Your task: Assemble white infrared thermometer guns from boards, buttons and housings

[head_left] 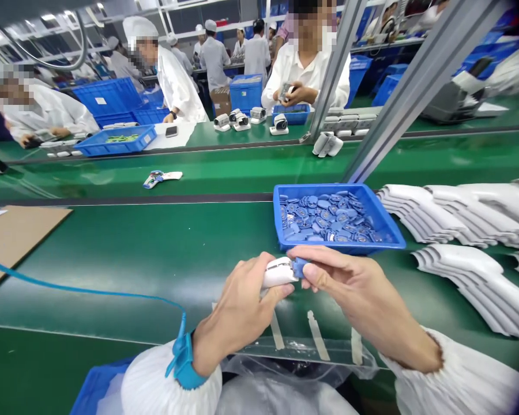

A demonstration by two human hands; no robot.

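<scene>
My left hand (237,305) grips a small white plastic housing (279,272) between thumb and fingers. My right hand (354,285) pinches a small blue part (300,267) against the housing's end, and the fingers hide part of it. Just beyond my hands sits a blue plastic tray (285,202), heaped with several round blue-and-metal pieces (324,218). A blue strap (185,362) circles my left wrist, and its blue cord (82,291) runs off to the left.
Stacks of curved white plastic shells (454,213) lie to the right on the green conveyor belt (112,265). A cardboard sheet (12,242) lies at the left, and a clear plastic bag (285,380) sits below my hands. Co-workers (305,69) sit beyond a second belt with blue crates.
</scene>
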